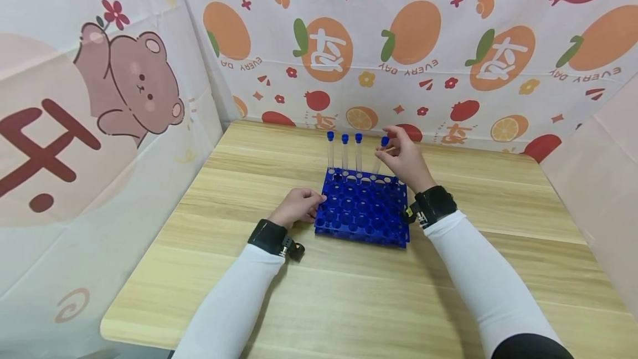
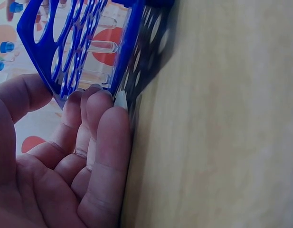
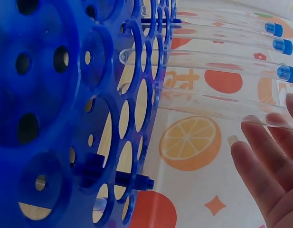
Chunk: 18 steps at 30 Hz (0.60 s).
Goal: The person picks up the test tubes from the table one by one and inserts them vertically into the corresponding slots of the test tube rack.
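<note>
A blue test tube rack point(image 1: 363, 212) with rows of round holes stands on the table. My left hand point(image 1: 297, 206) grips its left edge; in the left wrist view the thumb point(image 2: 30, 95) lies at the top plate and the other fingers curl at the side below. Three clear test tubes with blue caps point(image 1: 345, 138) stand upright in the back row. My right hand point(image 1: 405, 160) pinches a fourth test tube point(image 3: 198, 105) near its blue cap. That tube tilts slightly, and its lower end is in a back-row hole, right of the other three.
The wooden table point(image 1: 239, 292) runs up to a fruit-print cloth point(image 1: 379, 60) behind the rack. Another cloth with a bear print point(image 1: 144, 82) hangs along the left side. Black camera straps point(image 1: 436, 204) circle both wrists over white sleeves.
</note>
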### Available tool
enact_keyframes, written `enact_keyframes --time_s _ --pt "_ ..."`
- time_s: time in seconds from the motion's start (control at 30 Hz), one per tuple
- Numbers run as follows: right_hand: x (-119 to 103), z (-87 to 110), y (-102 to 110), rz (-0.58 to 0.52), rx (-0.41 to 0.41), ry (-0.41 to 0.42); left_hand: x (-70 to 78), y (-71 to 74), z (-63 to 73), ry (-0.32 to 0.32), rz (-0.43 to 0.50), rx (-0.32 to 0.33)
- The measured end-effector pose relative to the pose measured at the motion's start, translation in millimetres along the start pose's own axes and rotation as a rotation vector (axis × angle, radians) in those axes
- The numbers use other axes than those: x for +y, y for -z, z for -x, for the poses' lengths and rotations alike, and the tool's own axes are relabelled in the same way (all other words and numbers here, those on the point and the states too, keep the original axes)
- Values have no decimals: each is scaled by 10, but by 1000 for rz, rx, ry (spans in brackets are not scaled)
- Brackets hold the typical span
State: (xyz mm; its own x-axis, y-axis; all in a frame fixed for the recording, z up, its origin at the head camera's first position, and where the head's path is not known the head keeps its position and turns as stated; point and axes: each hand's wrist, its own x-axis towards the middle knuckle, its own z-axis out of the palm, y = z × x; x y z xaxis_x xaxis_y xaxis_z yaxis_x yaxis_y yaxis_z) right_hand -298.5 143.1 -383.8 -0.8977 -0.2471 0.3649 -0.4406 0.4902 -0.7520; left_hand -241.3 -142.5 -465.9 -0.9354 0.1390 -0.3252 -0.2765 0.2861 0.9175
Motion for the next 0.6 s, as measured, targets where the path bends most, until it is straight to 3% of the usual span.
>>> enact_keyframes --time_s 0.6 --pt "29 -15 -40 87 -46 7 17 5 39 -4 2 4"
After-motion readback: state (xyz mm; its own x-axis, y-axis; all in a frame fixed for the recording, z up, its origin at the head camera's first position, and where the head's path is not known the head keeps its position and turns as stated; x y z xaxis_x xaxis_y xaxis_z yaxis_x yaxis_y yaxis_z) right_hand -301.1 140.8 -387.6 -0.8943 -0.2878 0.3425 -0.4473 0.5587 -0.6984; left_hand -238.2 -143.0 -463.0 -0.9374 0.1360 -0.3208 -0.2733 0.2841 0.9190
